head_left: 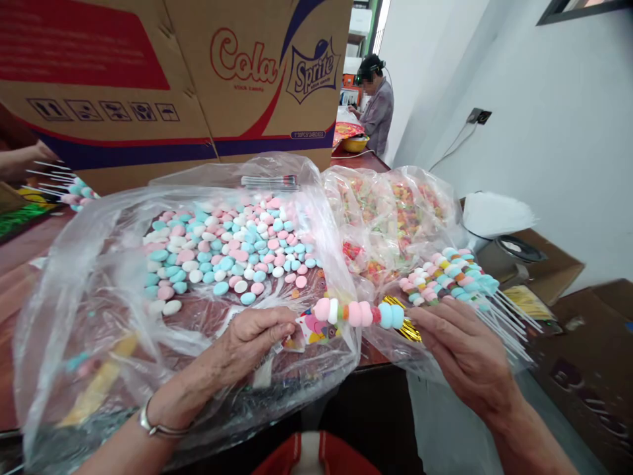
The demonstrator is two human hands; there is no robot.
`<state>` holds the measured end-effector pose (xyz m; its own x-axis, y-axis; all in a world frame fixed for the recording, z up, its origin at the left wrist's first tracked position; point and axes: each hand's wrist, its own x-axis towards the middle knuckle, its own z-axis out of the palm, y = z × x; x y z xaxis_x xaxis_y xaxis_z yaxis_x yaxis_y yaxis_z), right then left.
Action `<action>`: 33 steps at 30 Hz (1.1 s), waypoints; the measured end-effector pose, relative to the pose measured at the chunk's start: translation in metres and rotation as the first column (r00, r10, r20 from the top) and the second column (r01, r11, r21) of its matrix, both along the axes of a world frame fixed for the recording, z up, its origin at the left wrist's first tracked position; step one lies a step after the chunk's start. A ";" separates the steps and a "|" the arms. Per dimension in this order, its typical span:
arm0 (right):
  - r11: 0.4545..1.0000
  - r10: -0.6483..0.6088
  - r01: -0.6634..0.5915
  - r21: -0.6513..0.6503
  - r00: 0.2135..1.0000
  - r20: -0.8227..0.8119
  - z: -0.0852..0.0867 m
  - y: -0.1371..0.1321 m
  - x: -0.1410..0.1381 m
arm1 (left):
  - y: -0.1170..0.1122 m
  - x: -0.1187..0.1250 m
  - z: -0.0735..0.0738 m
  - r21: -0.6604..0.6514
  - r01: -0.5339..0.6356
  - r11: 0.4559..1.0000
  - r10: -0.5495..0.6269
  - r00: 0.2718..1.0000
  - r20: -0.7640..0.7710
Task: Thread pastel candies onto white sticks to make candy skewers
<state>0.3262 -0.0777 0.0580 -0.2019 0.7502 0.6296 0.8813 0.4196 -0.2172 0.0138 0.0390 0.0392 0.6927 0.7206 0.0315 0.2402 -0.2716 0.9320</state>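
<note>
My right hand [459,346] pinches the stick end of a candy skewer [361,314], held level, with pink, white and blue marshmallow pieces and small orange, green and red gummies between them. Opposite it, my left hand [257,336] is closed, thumb against fingers, on the edge of a small printed plastic bag [316,330]. The skewer's far end overlaps this bag; whether it is inside, I cannot tell. Gold twist ties [410,330] lie just behind the skewer. Finished-looking skewers [452,274] are piled by my right hand, their white sticks pointing towards me.
Loose pink, white and blue candies [222,244] lie on a clear plastic sheet [341,264]. Behind stands a large carton [188,59]. Bagged gummies [376,204] are at centre right. A person's hand [42,153] holds skewers at left; another person [378,112] works farther back.
</note>
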 end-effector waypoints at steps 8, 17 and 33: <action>0.999 0.052 -0.052 0.000 0.999 0.015 0.000 0.006 0.001 | 0.004 -0.010 -0.004 -0.072 -0.064 0.995 0.063 0.998 -0.022; 0.998 0.053 -0.045 -0.037 0.960 0.276 0.009 0.007 0.005 | 0.009 -0.002 0.011 -0.088 0.078 0.993 -0.086 0.991 -0.098; 0.984 0.158 -0.144 -0.104 0.976 0.148 0.008 0.018 -0.002 | 0.015 0.001 0.021 0.043 0.207 0.977 -0.190 0.949 -0.251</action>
